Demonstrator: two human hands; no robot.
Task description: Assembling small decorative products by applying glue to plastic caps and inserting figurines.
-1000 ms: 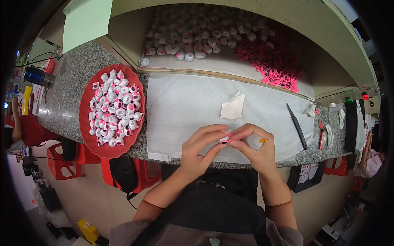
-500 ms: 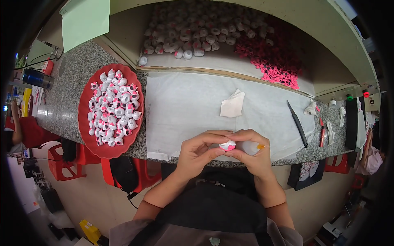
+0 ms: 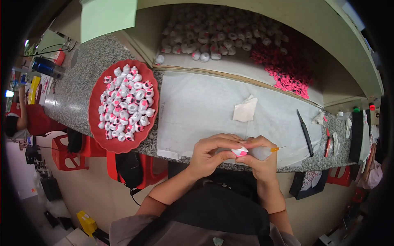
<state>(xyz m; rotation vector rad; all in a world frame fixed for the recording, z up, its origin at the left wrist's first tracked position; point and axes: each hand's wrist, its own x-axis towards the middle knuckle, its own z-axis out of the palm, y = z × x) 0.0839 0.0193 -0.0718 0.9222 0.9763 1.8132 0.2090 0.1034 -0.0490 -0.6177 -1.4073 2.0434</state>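
Between the fingertips of my two hands sits a small white-and-pink figure piece (image 3: 240, 152), just above the near edge of the bench. My left hand (image 3: 205, 156) pinches it from the left, thumb below and fingers above. From the other side, the thumb and fingers of my right hand (image 3: 264, 166) close on it too. A translucent squeeze bottle (image 3: 262, 153) with an orange needle tip (image 3: 275, 149) is also tucked in the right hand, its needle pointing right. Beyond the hands, a crumpled white cloth (image 3: 245, 109) lies on the white paper sheet (image 3: 188, 106).
At left stands a red scalloped tray (image 3: 95, 123) heaped with similar pieces. A shelf holds many white pieces (image 3: 205, 56) and pink cut-outs (image 3: 293, 84). A black craft knife (image 3: 305, 133) and red pen-like tool (image 3: 327, 146) lie right. Another person (image 3: 30, 119) sits far left.
The whole view has shifted, so the bench and hands appear farther right. Both hands keep their grip on the piece, and the bottle stays in the right hand.
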